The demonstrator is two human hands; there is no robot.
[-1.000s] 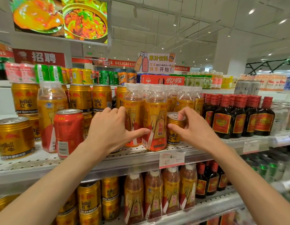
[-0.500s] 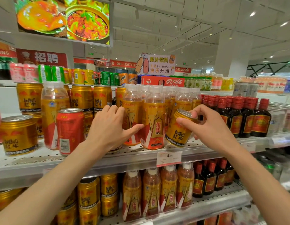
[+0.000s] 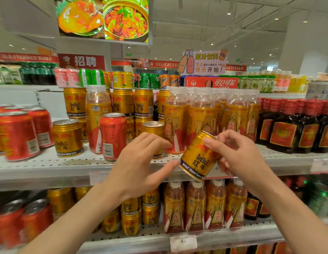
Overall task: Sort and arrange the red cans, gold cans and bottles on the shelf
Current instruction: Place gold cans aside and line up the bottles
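My right hand (image 3: 240, 154) grips a gold Red Bull can (image 3: 199, 156) by its top, tilted, in front of the shelf edge (image 3: 49, 171). My left hand (image 3: 141, 165) hovers just left of that can with relaxed fingers, its thumb near the can's base, holding nothing. Behind the left hand stands another gold can (image 3: 153, 129). A red can (image 3: 113, 135) and a lone orange bottle (image 3: 97, 116) stand among stacked gold cans (image 3: 122, 102). One gold can (image 3: 67, 137) sits beside several red cans (image 3: 16, 134) at the left. Orange bottles (image 3: 201, 114) fill the middle.
Dark bottles with red caps (image 3: 295, 125) line the shelf's right end. The lower shelf (image 3: 214, 235) carries gold cans, orange bottles and red cans. Mixed drinks and a red Coca-Cola box (image 3: 210, 82) stand on the top shelf behind.
My right hand has lifted the gold can off the shelf from beside the bottles, tilting it toward me. My left hand let go of the bottles and drew back; the view turned left.
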